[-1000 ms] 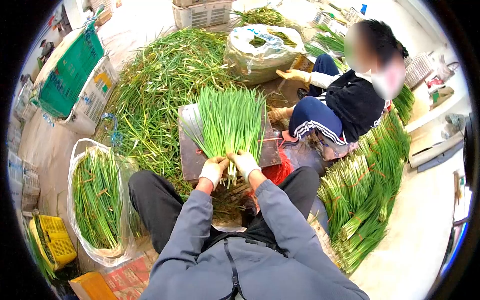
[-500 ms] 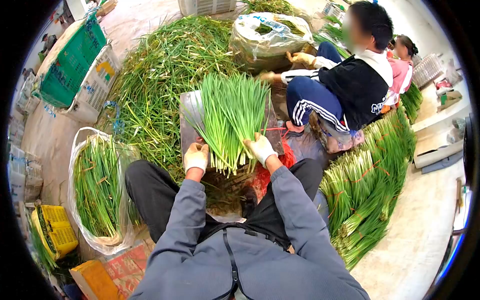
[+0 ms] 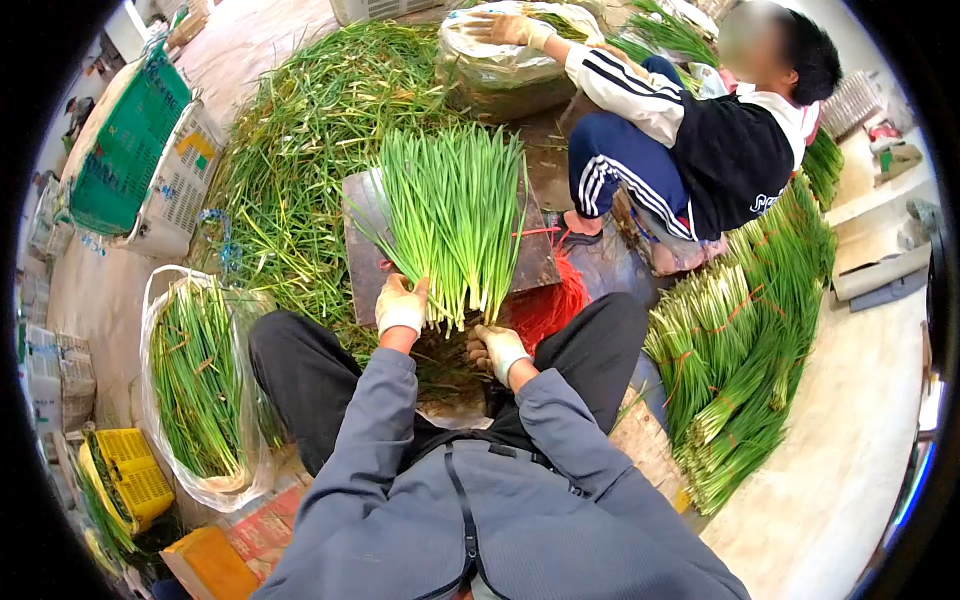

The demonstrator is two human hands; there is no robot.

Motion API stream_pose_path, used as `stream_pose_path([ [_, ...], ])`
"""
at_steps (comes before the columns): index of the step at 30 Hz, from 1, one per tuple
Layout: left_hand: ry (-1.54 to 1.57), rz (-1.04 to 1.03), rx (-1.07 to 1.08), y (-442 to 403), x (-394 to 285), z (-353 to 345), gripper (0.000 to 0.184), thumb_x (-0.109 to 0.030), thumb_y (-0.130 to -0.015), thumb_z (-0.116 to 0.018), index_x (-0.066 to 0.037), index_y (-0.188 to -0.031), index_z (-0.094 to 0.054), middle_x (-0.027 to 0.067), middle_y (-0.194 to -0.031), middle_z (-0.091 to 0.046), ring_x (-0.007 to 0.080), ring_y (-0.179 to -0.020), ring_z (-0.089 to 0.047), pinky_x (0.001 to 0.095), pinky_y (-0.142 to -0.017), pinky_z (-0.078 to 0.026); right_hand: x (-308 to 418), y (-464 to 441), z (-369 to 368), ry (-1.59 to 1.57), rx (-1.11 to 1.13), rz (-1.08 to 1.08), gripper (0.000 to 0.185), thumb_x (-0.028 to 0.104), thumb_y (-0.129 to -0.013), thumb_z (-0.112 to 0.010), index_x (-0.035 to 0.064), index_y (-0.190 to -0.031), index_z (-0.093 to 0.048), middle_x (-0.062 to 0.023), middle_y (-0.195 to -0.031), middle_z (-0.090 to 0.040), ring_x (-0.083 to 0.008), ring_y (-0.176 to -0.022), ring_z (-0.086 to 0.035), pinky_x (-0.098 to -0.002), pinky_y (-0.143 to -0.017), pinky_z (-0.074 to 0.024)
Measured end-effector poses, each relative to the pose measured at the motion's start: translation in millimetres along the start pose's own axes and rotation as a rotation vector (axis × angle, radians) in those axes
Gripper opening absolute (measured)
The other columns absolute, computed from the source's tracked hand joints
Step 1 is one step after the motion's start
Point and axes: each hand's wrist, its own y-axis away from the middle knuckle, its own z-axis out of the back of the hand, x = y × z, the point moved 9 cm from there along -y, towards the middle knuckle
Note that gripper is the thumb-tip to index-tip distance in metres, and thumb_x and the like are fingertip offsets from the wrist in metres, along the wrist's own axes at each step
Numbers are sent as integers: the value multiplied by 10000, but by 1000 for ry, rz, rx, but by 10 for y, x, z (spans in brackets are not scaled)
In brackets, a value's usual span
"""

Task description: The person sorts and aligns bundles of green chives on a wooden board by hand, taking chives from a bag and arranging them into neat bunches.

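1. A sheaf of green stalks [image 3: 450, 215] is lying across the worktop [image 3: 537, 268], its leaf tips fanning out past the far edge and its pale ends jutting over the near edge.
2. The left hand [image 3: 402, 303], in a pale glove, is resting at the near left corner with its fingers against the sheaf's left side; whether they are gripping any stalks I cannot tell.
3. The right hand [image 3: 498, 352], also gloved, is hanging just off the near edge with its fingers curling inward beside the lowest pale ends; whether it is pinching one I cannot tell.
4. Red strings [image 3: 555, 303] are spilling down by the near right corner.
5. Beyond the left edge, a heap of loose stalks [image 3: 300, 140] is spreading over the floor.
6. Past the far edge, a plastic bag [image 3: 475, 78] is standing open, and a co-worker's gloved hand [image 3: 508, 30] is reaching over its mouth.
7. That co-worker [image 3: 725, 165] is sitting well off the right edge, near a pile of tied bundles [image 3: 740, 340].
8. To the left of the person's knee, a clear bag [image 3: 225, 495] is holding more stalks.
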Motion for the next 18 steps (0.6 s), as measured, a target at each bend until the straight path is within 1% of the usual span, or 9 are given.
stream_pose_path([
  [3, 4, 25, -42, -42, 61, 56, 505, -461, -851, -702, -26, -1102, -653, 231, -1075, -690, 396, -1042, -649, 453, -910, -499, -135, 33, -65, -28, 171, 4, 234, 253, -1000, -536, 24, -976, -574, -85, -801, -588, -169, -556, -524, -275, -447, -398],
  [4, 8, 25, -44, -66, 71, 76, 505, -461, -851, -702, -26, -1102, -653, 231, -1075, -690, 396, -1042, -649, 453, -910, -499, -23, 429, -146, 300, 19, 69, 255, 257, -985, -524, 18, -988, -614, -93, -788, -625, -174, -567, -570, -293, -469, -444],
  [5, 34, 54, -50, -94, 107, 98, 504, -465, -851, -702, -30, -1101, -655, 229, -1075, -691, 397, -1039, -650, 451, -909, -499, 26, 760, -328, 466, 165, 171, 271, 257, -963, -526, 22, -962, -661, -84, -766, -654, -162, -581, -604, -307, -491, -478],
  [7, 49, 107, -53, -98, 194, 133, 507, -471, -847, -704, -41, -1112, -658, 232, -1090, -690, 399, -1041, -651, 442, -914, -499, -45, 1413, -611, 843, 363, 173, 238, 258, -945, -544, 73, -943, -694, -37, -766, -668, -123, -590, -612, -279, -521, -483],
  [8, 51, 117, -54, -100, 229, 138, 507, -471, -847, -704, -41, -1112, -658, 232, -1090, -690, 399, -1041, -651, 442, -914, -499, -105, 1688, -710, 970, 461, 84, 245, 263, -929, -568, 49, -937, -688, -77, -778, -680, -187, -640, -647, -318, -586, -507],
  [10, 50, 113, -110, -102, 256, 205, 513, -476, -835, -706, -34, -1094, -671, 230, -1046, -704, 385, -1009, -665, 431, -897, -505, 84, 2125, -1025, 1139, 734, 636, 274, 273, -910, -592, 10, -926, -667, -137, -802, -677, -283, -720, -657, -374, -674, -515],
  [14, 46, 139, -93, -159, 376, 183, 517, -473, -828, -713, -21, -1077, -678, 219, -1025, -709, 368, -981, -672, 416, -887, -507, 282, 2333, -1274, 1221, 849, 616, 294, 276, -900, -598, -10, -919, -666, -189, -835, -665, -351, -801, -643, -409, -740, -506],
  [15, 50, 108, -111, -177, 398, 182, 510, -471, -831, -716, -7, -1040, -681, 197, -973, -717, 328, -912, -686, 402, -840, -521, 221, 2326, -1348, 1326, 926, 560, 283, 263, -890, -598, -8, -916, -674, -187, -832, -669, -337, -791, -647, -405, -732, -507],
  [18, 154, 179, 13, -186, 532, 134, 518, -495, -829, -711, -21, -1035, -688, 215, -1022, -712, 359, -972, -676, 421, -879, -510, 149, 2069, -1482, 1456, 1089, 348, 268, 236, -839, -605, -16, -879, -689, -176, -798, -687, -260, -751, -659, -390, -698, -511],
])
